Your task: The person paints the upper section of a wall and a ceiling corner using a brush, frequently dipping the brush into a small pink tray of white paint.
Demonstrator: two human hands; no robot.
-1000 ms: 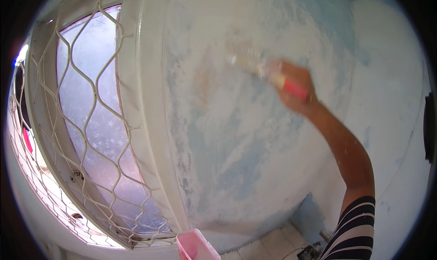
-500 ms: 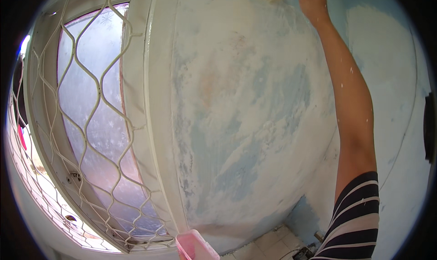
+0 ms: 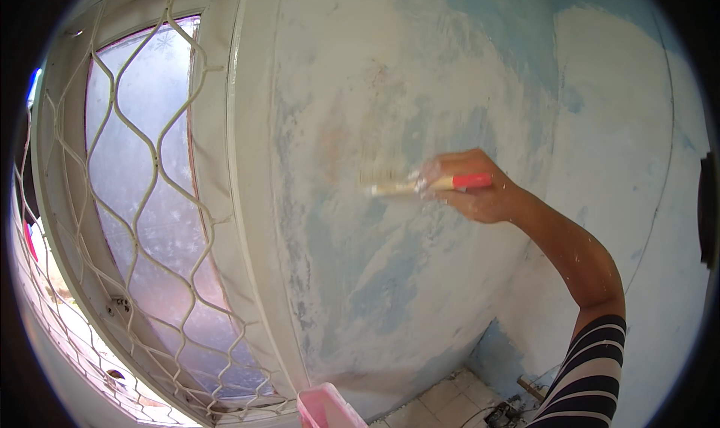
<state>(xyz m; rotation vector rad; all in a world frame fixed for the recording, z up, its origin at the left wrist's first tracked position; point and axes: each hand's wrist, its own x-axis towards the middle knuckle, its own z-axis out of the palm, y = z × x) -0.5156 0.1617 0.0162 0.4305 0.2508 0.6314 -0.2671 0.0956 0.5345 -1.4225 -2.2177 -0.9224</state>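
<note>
My right hand (image 3: 474, 188) is closed round the handle of a paintbrush (image 3: 471, 181), which has a red end and a wooden middle. White paint spots my fingers and forearm. The wide pale bristles, smeared by motion, point left at the middle of the wall (image 3: 390, 270); whether they touch it I cannot tell. That wall is patchy, white over light blue. At the lower edge a pink plastic container (image 3: 324, 407) shows its open top, with pink and whitish sides inside. My left hand is out of sight, so what supports the container is hidden.
On the left, a cream metal grille (image 3: 156, 158) of wavy bars stands before a frosted window pane (image 3: 142, 128). A second wall (image 3: 607, 128) meets the painted one at a corner on the right. Below lie floor tiles (image 3: 442, 398) and a dark object (image 3: 501, 417) near the corner.
My right hand has come down with the paintbrush from the top of the wall to its middle, and the elbow has bent. The pink container appears slightly lower and further right.
</note>
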